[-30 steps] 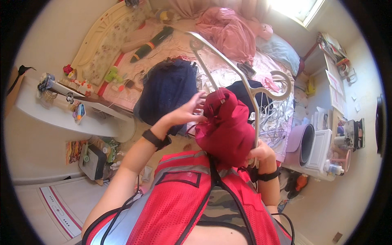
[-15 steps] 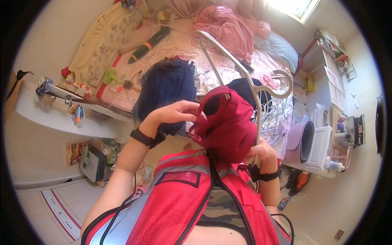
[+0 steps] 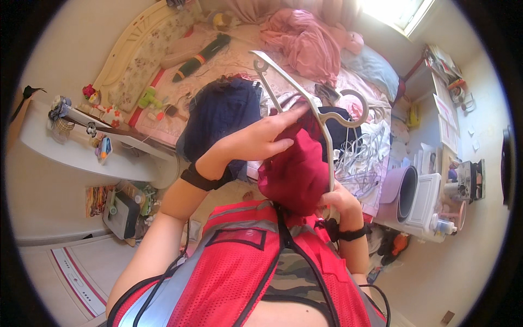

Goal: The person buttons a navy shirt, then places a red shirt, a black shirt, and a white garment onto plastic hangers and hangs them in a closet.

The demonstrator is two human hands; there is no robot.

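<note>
Head view, right hand [image 3: 343,199]: you grip the pale hanger [image 3: 329,150], likely stiff, at its near end.
Crimson cloth [image 3: 297,177]: bunched against it between your hands; likely light, soft; best taken by the edge.
Left hand [image 3: 253,137]: over the cloth, grip unclear.

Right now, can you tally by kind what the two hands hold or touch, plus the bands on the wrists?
Hanger: 1
Dark red garment: 1
Black wristbands: 2, one on each wrist
Total: 4
</note>
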